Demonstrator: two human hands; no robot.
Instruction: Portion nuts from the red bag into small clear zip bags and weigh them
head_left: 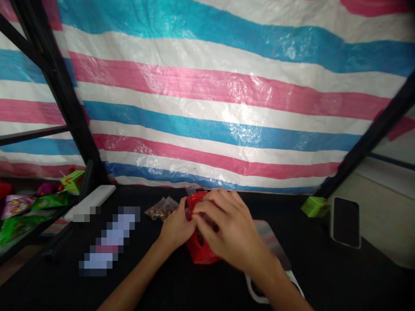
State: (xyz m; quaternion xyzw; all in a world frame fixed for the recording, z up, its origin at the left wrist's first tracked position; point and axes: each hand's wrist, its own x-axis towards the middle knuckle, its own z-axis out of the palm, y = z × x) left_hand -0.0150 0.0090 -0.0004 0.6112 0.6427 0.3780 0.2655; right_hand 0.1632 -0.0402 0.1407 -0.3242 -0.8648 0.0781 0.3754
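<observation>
- Far before me: glossy pink-white-blue striped plastic sheeting [207,114]
- Left and right: long black metal posts [62,99]
- Near me: flat, plain black tabletop [178,283]

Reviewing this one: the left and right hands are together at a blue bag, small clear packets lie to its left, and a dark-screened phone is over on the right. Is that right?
Not quite: the bag is red, as the head view shows. The left hand and right hand are together at it, and the rest of your statement stands.
</observation>
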